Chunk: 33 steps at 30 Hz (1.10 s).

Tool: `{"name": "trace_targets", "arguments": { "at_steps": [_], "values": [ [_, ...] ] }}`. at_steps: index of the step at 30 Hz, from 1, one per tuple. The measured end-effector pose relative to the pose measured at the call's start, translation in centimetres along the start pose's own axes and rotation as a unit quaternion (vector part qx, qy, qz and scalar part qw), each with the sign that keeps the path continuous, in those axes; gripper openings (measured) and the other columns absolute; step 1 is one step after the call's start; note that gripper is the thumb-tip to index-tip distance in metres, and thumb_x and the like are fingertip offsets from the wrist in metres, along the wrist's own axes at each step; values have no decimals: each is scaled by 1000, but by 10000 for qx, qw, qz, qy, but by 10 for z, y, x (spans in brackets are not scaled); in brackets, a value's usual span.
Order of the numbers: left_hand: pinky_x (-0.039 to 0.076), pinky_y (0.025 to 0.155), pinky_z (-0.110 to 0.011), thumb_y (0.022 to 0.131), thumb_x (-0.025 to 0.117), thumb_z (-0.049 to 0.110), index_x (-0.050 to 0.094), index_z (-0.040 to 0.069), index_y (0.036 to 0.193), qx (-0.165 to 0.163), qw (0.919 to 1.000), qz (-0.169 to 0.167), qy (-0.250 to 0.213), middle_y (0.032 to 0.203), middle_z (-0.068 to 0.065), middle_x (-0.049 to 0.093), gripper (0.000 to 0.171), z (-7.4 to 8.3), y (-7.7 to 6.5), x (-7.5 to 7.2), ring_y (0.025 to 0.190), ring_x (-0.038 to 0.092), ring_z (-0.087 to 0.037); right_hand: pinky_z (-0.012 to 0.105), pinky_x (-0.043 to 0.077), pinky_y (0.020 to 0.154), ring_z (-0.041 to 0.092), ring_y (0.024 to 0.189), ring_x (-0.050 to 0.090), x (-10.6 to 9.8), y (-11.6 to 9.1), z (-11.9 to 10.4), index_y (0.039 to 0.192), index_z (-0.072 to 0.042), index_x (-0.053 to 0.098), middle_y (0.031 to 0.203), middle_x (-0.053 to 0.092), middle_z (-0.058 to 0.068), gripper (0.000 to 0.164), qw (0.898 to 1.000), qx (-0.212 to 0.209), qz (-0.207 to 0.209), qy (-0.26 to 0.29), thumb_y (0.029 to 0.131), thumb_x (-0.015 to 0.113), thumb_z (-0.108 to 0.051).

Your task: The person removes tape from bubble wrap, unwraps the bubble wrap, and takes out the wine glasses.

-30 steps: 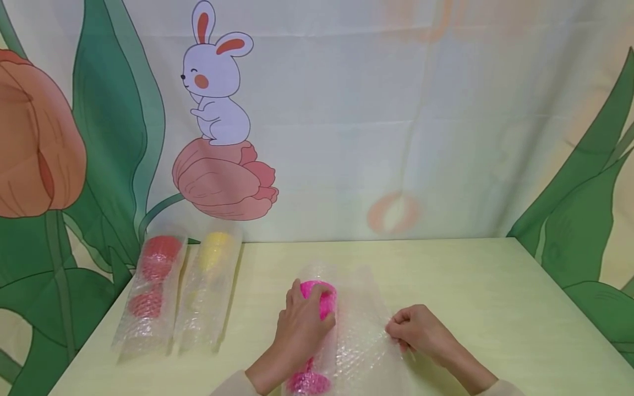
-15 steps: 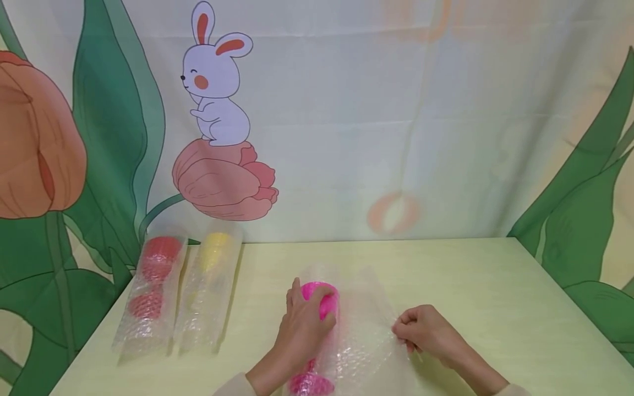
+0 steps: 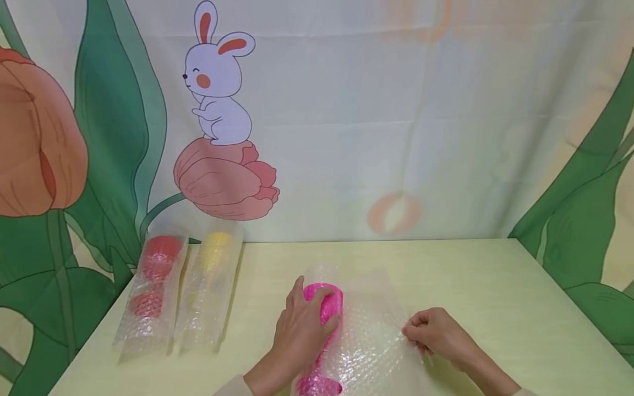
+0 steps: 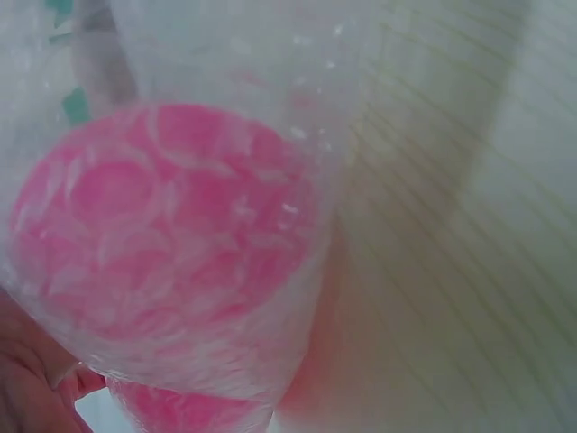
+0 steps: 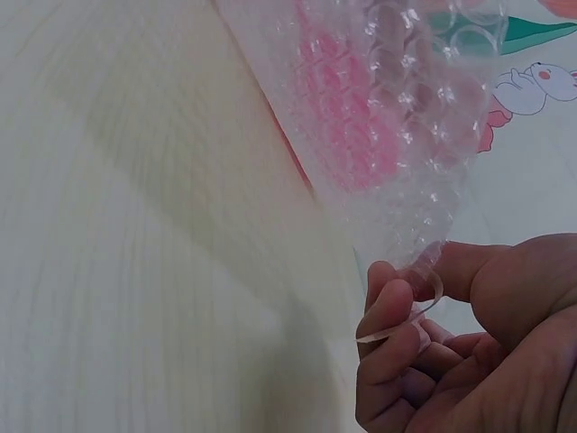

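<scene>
A pink goblet lies on its side on the table, its foot toward the front edge, with bubble wrap around it. My left hand grips the goblet's bowl through the wrap, fingers on one side and thumb on the other. In the left wrist view the pink goblet shows through the bubbles. To the right, my right hand pinches the free edge of the wrap and holds it up and taut. The right wrist view shows that edge between the thumb and fingers.
At the left of the pale table lie two wrapped bundles side by side, a red goblet and a yellow wrapped piece whose lower part is hard to make out. Behind the table hangs a printed cloth with a rabbit and tulips.
My right hand has moved right with the wrap's edge, spreading more of the sheet. The goblet under my left hand has shifted slightly to the right.
</scene>
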<state>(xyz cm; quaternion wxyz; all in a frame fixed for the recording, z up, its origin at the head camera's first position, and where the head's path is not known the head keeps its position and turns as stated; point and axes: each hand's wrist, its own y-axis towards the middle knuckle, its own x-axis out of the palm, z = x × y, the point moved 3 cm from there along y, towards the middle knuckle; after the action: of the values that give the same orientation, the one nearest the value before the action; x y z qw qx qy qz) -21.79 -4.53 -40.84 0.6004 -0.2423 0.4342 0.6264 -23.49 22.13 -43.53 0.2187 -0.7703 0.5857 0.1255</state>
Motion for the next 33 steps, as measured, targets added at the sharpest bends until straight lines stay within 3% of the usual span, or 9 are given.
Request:
{"name": "trace_targets", "arguments": {
  "at_steps": [7, 10, 15, 20, 29, 33],
  "values": [
    [47, 88, -48, 86, 77, 23, 68, 13, 126, 401, 9979, 361, 357, 139, -25, 44, 42, 2, 0, -1, 126, 43, -40, 21, 37, 47, 9, 51, 48, 0, 0, 3, 77, -2, 66, 61, 56, -2, 16, 10000, -69, -48, 24, 91, 68, -10],
    [46, 86, -46, 86, 78, 22, 68, 10, 124, 471, 9973, 362, 422, 133, -22, 47, 41, 2, 0, -2, 119, 45, -36, 21, 36, 47, 10, 51, 48, 1, 1, 5, 78, -2, 66, 61, 55, -2, 15, 10000, -78, -60, 5, 91, 69, -9],
    [49, 81, -46, 88, 77, 21, 68, 12, 127, 371, 9977, 165, 547, 132, -21, 50, 41, 4, 1, -5, 117, 47, -36, 21, 35, 46, 10, 51, 47, 1, 2, 8, 78, -2, 66, 61, 55, -1, 15, 10000, -30, -56, -38, 91, 69, -9],
    [50, 78, -47, 89, 74, 16, 74, 19, 123, 259, 9989, 107, 386, 134, -24, 52, 34, 4, -1, -8, 120, 48, -40, 21, 33, 46, 10, 50, 45, 2, 1, 9, 77, -2, 66, 59, 55, -1, 15, 9999, 47, -15, -130, 90, 68, -9],
    [51, 85, -48, 90, 74, 18, 76, 17, 120, 265, 9989, 211, 322, 134, -23, 53, 29, -1, -3, -7, 123, 48, -40, 22, 34, 46, 9, 50, 45, 1, 3, 9, 76, -3, 66, 59, 55, -1, 16, 9999, 40, -53, -128, 90, 68, -10],
    [51, 87, -48, 92, 76, 27, 74, 18, 123, 218, 9989, 147, 384, 136, -21, 52, 32, -2, -4, -8, 124, 48, -38, 21, 33, 46, 9, 50, 44, 1, 2, 9, 76, -4, 66, 58, 55, -1, 15, 9999, 73, -59, -110, 90, 68, -10]
  ]
}}
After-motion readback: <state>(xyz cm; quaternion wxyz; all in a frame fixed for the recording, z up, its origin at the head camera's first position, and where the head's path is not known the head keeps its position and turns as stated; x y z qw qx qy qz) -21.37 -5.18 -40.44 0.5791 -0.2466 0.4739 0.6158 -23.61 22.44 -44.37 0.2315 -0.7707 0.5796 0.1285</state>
